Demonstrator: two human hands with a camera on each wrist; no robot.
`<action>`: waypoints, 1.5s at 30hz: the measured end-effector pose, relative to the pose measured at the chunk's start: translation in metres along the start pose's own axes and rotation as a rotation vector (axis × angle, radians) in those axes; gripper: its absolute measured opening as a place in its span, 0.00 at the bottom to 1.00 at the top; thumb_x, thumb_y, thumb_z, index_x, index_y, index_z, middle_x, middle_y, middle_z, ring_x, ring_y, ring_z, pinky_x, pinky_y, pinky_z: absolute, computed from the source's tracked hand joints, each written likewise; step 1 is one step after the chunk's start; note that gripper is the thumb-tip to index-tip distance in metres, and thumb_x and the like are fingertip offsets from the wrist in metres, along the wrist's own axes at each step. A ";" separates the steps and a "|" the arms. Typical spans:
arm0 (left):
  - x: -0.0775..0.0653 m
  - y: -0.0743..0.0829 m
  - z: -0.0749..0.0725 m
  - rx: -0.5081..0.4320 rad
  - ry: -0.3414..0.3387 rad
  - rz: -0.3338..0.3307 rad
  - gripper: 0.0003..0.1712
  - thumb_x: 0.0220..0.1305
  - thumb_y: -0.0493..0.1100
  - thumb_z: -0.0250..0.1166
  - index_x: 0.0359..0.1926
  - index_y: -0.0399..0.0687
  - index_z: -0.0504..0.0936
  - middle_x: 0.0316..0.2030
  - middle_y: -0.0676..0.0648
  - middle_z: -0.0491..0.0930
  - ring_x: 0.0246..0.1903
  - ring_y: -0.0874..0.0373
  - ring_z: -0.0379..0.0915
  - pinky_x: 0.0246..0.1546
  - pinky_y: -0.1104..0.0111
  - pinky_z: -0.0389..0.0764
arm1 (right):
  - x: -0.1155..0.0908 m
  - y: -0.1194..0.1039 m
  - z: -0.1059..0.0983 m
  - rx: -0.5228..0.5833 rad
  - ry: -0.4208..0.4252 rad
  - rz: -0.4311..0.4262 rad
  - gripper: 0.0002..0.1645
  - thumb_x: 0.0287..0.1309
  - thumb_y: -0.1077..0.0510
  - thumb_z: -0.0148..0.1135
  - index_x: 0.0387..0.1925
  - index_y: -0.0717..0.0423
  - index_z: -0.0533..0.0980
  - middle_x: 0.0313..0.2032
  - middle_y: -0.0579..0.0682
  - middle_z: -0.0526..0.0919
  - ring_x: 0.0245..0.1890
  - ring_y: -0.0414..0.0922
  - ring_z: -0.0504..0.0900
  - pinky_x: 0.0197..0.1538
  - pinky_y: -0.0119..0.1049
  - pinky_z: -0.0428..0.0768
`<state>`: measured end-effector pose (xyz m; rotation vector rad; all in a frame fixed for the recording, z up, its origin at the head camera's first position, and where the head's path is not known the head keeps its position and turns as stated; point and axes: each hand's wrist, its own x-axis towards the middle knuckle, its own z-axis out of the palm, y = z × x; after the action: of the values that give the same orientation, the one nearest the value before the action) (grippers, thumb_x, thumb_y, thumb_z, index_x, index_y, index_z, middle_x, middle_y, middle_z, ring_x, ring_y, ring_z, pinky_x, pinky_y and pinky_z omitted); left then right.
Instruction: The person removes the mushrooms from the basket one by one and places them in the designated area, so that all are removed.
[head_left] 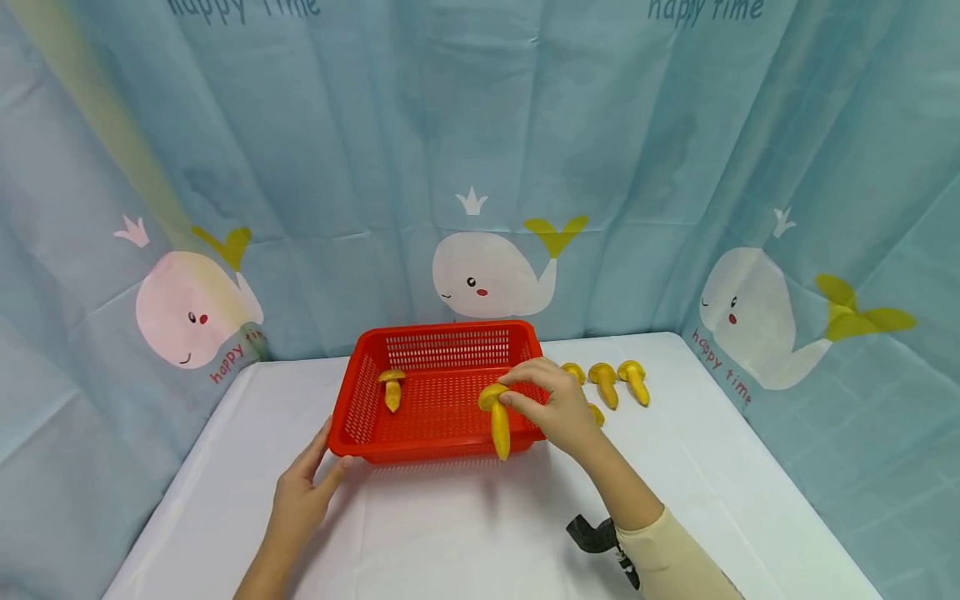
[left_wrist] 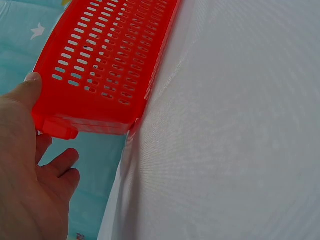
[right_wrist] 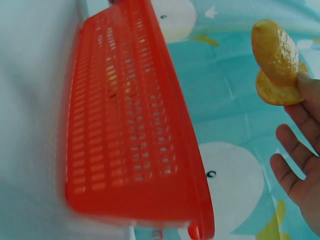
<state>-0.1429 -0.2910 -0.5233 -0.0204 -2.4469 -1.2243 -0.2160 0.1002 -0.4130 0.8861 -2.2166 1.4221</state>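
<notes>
A red perforated plastic basket (head_left: 427, 451) stands on the white table. My left hand (head_left: 298, 492) grips its left end, thumb on the rim and the index finger beneath the lip in the left wrist view. Over the basket's front right part, my right hand (head_left: 557, 407) pinches a yellow mushroom (head_left: 500, 429) by its cap, stem hanging down. The right wrist view shows that mushroom (right_wrist: 275, 52) between thumb and fingertips, above and apart from the basket's rim (right_wrist: 175, 95). Another yellow mushroom (head_left: 392, 392) lies inside the basket at the left.
Several more yellow mushrooms (head_left: 604, 385) lie on the table right of the basket, some partly hidden behind my right hand. A blue curtain (head_left: 480, 108) with whale prints surrounds the white tabletop (head_left: 420, 533). A black strap (head_left: 592, 536) sits by my right sleeve.
</notes>
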 end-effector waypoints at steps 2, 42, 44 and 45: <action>-0.001 -0.001 0.000 0.010 0.001 -0.010 0.44 0.67 0.49 0.71 0.79 0.69 0.60 0.74 0.54 0.66 0.66 0.86 0.56 0.58 0.91 0.60 | -0.004 0.002 -0.004 0.008 0.005 0.006 0.12 0.59 0.55 0.75 0.45 0.40 0.87 0.45 0.35 0.86 0.51 0.38 0.81 0.59 0.43 0.82; 0.001 -0.001 0.001 -0.012 0.016 0.025 0.45 0.65 0.44 0.73 0.78 0.65 0.63 0.73 0.53 0.68 0.66 0.85 0.58 0.59 0.91 0.62 | -0.036 0.027 -0.078 -0.124 0.049 -0.041 0.16 0.49 0.73 0.76 0.41 0.62 0.86 0.42 0.56 0.88 0.47 0.47 0.81 0.59 0.18 0.73; 0.001 -0.001 0.001 -0.020 0.018 0.038 0.45 0.65 0.43 0.73 0.78 0.63 0.63 0.73 0.52 0.68 0.66 0.84 0.59 0.59 0.91 0.62 | -0.036 0.030 -0.082 -0.137 0.050 -0.018 0.15 0.50 0.71 0.76 0.41 0.60 0.86 0.43 0.55 0.88 0.48 0.46 0.81 0.60 0.18 0.72; 0.001 0.000 0.001 -0.026 0.014 0.032 0.45 0.65 0.43 0.73 0.78 0.64 0.63 0.74 0.53 0.68 0.66 0.85 0.59 0.59 0.91 0.62 | -0.036 0.032 -0.084 -0.139 0.051 -0.009 0.15 0.50 0.70 0.77 0.41 0.58 0.87 0.43 0.53 0.88 0.49 0.44 0.81 0.60 0.18 0.72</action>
<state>-0.1444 -0.2905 -0.5237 -0.0580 -2.4098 -1.2382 -0.2134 0.1971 -0.4202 0.8035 -2.2397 1.2544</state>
